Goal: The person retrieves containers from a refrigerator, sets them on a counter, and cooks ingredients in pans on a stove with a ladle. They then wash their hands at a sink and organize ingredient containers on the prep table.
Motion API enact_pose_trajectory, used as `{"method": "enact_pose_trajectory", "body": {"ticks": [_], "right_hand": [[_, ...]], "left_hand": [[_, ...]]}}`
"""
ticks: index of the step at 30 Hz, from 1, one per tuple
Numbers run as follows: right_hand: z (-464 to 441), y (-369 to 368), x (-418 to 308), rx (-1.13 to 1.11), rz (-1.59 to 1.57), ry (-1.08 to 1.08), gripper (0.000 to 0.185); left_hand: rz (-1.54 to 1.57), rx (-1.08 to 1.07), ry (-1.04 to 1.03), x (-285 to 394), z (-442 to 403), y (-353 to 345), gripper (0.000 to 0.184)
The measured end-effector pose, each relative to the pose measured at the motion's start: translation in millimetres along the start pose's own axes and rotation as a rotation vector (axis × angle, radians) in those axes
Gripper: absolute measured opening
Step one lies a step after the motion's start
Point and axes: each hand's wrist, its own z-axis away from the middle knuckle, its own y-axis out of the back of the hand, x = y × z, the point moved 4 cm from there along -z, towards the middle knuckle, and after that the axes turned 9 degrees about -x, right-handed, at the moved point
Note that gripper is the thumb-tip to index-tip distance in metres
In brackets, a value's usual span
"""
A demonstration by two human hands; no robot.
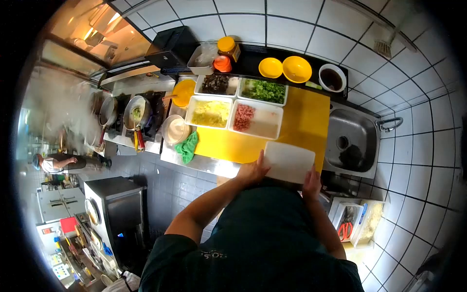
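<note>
My left hand (254,171) and my right hand (312,182) grip opposite sides of a white rectangular plastic tray (289,163) at the front edge of the yellow cutting board (304,114). Whether the tray is a shallow container or a lid, I cannot tell. Beyond it stand white tubs: one with diced pink meat (243,117), one with a pale yellow shredded food (210,113), one with chopped greens (263,91) and one with dark chopped pieces (220,84). A crumpled green cloth (187,147) lies left of the board.
Right of the board is a steel sink (351,141) with a faucet (390,123). Pans (137,113) sit on the stove at left. Yellow bowls (297,69) and a dark-liquid bowl (332,78) line the back shelf. Red-handled scissors (345,230) lie in a bin. Another person (56,163) stands far left.
</note>
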Motion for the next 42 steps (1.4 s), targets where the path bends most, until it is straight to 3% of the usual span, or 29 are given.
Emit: {"method": "enact_pose_trajectory", "body": {"ticks": [1, 4, 7, 8, 11, 13, 17, 20, 24, 27, 30, 34, 42], "right_hand": [[-4, 1, -1, 0.023, 0.004, 0.021, 0.046], [-13, 11, -2, 0.012, -0.039, -0.043, 0.037], [-44, 19, 6, -0.041, -0.148, -0.256, 0.030], [-55, 18, 9, -0.050, -0.223, -0.424, 0.035], [-90, 10, 10, -0.104, -0.435, -0.369, 0.040], [-94, 15, 7, -0.129, -0.436, -0.449, 0.042], [-102, 10, 26, -0.168, -0.371, -0.480, 0.040], [-137, 18, 1, 0.013, 0.077, -0.038, 0.043], [-198, -2, -73, -0.326, 0.090, -0.184, 0.056], [-229, -68, -57, -0.327, 0.055, -0.152, 0.042], [-244, -82, -51, -0.366, -0.042, -0.101, 0.038], [-251, -28, -46, -0.410, -0.083, -0.130, 0.031], [-198, 116, -20, -0.352, -0.468, -0.409, 0.024]], "left_hand": [[-0.006, 0.059, -0.044, -1, -1, -2, 0.082], [0.228, -0.052, 0.049, -8, -5, -14, 0.077], [0.529, 0.005, 0.058, -10, -4, -13, 0.069], [0.611, -0.036, 0.087, -7, 0, -6, 0.067], [0.827, -0.129, 0.139, -3, -1, 5, 0.063], [0.933, -0.157, 0.131, -9, -6, -2, 0.063], [0.953, -0.182, 0.122, -12, -9, 0, 0.066], [0.975, -0.150, 0.148, -19, -10, -12, 0.061], [0.692, -0.063, 0.189, -21, -11, -7, 0.048], [0.621, -0.106, 0.190, -18, -14, 3, 0.044], [0.688, -0.161, 0.197, -20, -18, 2, 0.044], [0.726, -0.189, 0.158, -14, -11, 16, 0.043], [0.882, -0.148, 0.296, -3, -5, 17, 0.039]]}}
